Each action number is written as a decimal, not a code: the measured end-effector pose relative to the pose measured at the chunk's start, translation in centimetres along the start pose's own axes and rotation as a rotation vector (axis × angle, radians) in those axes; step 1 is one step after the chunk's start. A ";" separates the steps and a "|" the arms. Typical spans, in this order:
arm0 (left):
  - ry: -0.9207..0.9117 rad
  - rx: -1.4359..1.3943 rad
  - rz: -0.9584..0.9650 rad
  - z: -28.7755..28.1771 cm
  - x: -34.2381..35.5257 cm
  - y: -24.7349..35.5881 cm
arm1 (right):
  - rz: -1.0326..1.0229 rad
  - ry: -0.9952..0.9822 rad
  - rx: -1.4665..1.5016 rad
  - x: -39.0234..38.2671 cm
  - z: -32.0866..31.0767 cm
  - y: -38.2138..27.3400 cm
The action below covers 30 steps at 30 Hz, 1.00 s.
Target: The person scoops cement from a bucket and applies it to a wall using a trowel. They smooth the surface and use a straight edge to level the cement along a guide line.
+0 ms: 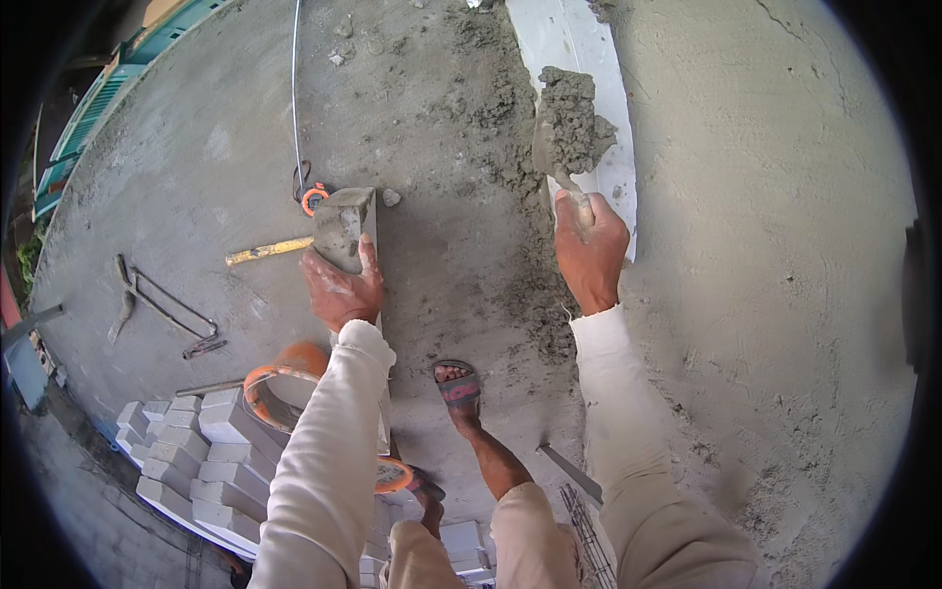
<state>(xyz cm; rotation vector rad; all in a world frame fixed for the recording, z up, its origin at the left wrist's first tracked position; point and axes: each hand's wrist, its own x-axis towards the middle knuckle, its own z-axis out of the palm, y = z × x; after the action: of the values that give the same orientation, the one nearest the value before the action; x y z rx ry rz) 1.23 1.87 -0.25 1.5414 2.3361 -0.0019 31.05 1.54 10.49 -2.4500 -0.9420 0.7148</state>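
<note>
My right hand point(592, 250) is closed round the handle of a trowel point(562, 181). The trowel's blade is mostly covered by a heap of wet grey mortar point(577, 123), over a long white block strip point(613, 157) smeared with mortar. My left hand point(343, 285) lies with fingers spread on a mortar-coated block point(341, 221), its thumb stretched along the right edge. Beside that block, an orange tape measure point(314, 199) has its blade drawn out away from me. A yellow-handled tool point(270, 250) lies just left of the block, its other end hidden.
Crumbled mortar point(491, 118) runs along the strip's left side. A bow saw point(172, 304) lies at left. Near my left forearm stand an orange bucket point(265, 398) and stacked white blocks point(211, 461). Wire mesh point(587, 540) and a flat metal strip point(569, 471) are near my right leg.
</note>
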 end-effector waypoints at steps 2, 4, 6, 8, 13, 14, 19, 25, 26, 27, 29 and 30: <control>-0.017 -0.019 -0.019 -0.5 -0.2 0.6 | -0.055 0.120 -0.012 0.5 -2.7 -2.3; -0.015 -0.031 -0.021 -0.7 -0.2 0.7 | -0.159 0.295 -0.047 1.8 -4.8 -3.1; 0.007 -0.031 -0.006 -0.5 -0.2 0.4 | -0.244 0.406 -0.253 4.4 -5.4 -2.6; -0.002 -0.020 -0.006 -0.4 -0.2 0.6 | -0.254 0.417 -0.385 8.0 -4.7 -2.7; -0.030 0.005 -0.028 -0.5 0.0 0.8 | -0.224 0.338 -0.553 13.5 -2.8 -2.0; 0.043 0.017 -0.002 0.5 0.1 0.2 | -0.258 0.358 -0.527 13.4 -3.1 -2.3; 0.034 0.009 -0.011 0.1 0.1 0.3 | -0.411 0.204 -0.641 12.3 -2.9 -1.9; 0.082 0.026 0.016 0.4 -0.3 0.3 | -0.385 0.187 -0.579 15.5 -3.2 -3.6; 0.096 0.048 0.015 0.7 -0.3 -0.3 | -0.387 0.195 -0.426 13.5 -2.7 -4.0; 0.111 0.068 0.017 0.9 -0.1 -0.6 | -0.385 0.206 -0.274 11.6 -2.2 -4.5; -0.011 0.031 -0.033 -0.3 -0.1 0.0 | -0.432 0.122 0.059 7.5 1.0 -2.7; -0.071 0.013 -0.051 -0.8 -0.1 0.4 | -0.496 0.119 0.054 6.0 3.3 -0.6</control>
<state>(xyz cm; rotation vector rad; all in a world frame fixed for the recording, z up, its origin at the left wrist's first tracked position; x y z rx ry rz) 1.39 2.07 0.56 1.4624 2.3239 -0.0826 32.62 6.81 6.41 -2.0574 -1.3859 0.4076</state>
